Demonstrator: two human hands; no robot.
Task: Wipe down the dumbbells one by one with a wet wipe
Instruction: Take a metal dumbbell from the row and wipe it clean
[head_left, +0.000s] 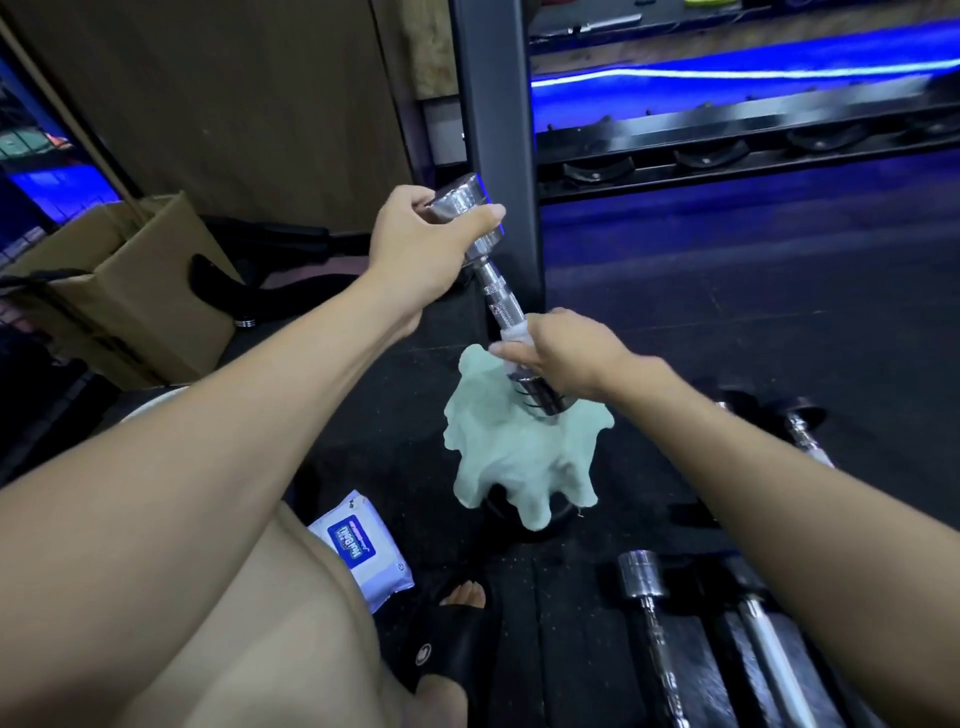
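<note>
Left hand (415, 244) grips the chrome dumbbell's (496, 291) top head, held tilted above the floor; right hand (561, 353) pinches the wet wipe (514, 335) around the lower handle; likely heavy, slick when wet (knurled handle safest grip).

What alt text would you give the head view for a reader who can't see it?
A left hand grips the top end of a chrome dumbbell while the right hand wraps a white wipe round its handle. Its lower end rests on a pale green cloth; a wipes pack lies nearby.
</note>
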